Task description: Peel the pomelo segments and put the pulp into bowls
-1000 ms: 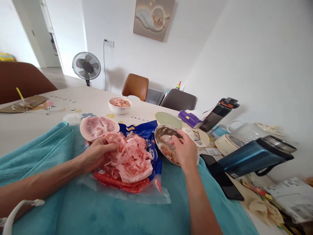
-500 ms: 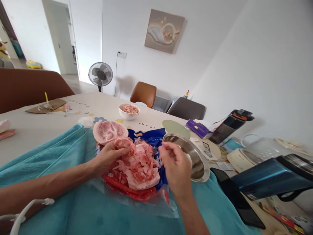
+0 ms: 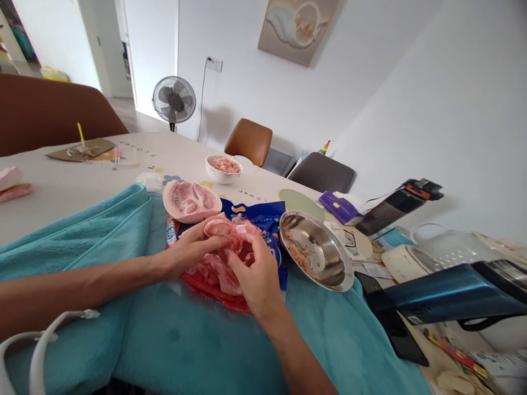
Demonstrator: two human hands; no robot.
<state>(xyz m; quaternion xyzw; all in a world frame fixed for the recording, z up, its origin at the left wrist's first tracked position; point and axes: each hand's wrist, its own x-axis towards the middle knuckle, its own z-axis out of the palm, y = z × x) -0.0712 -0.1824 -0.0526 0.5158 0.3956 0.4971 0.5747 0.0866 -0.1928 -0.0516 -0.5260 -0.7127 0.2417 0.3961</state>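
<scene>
My left hand [image 3: 187, 249] is closed around a pink pomelo segment [image 3: 222, 229], thumb across its front. My right hand [image 3: 260, 277] meets it from the right, thumb and fingers pinching at the segment's edge; its fingertips partly hide what they grip. Below both hands lies a heap of torn pink membrane and peel [image 3: 216, 271] on a blue and red plastic bag [image 3: 272, 211]. A hollow half of pomelo rind [image 3: 191, 202] rests just behind my left hand. To the right, a steel bowl [image 3: 346, 277] holds some loose pulp [image 3: 300, 257].
A white bowl [image 3: 224, 177] of pomelo pulp stands farther back. A teal cloth [image 3: 185, 345] covers the near table. On the right are a phone [image 3: 395, 323], a blue flask [image 3: 444, 291], a dark bottle [image 3: 387, 211], glasses [image 3: 349, 240] and a purple pack [image 3: 340, 207].
My right hand has moved left from beside the steel bowl onto the segment in my left hand. The view has tilted down slightly, showing pulp in the steel bowl.
</scene>
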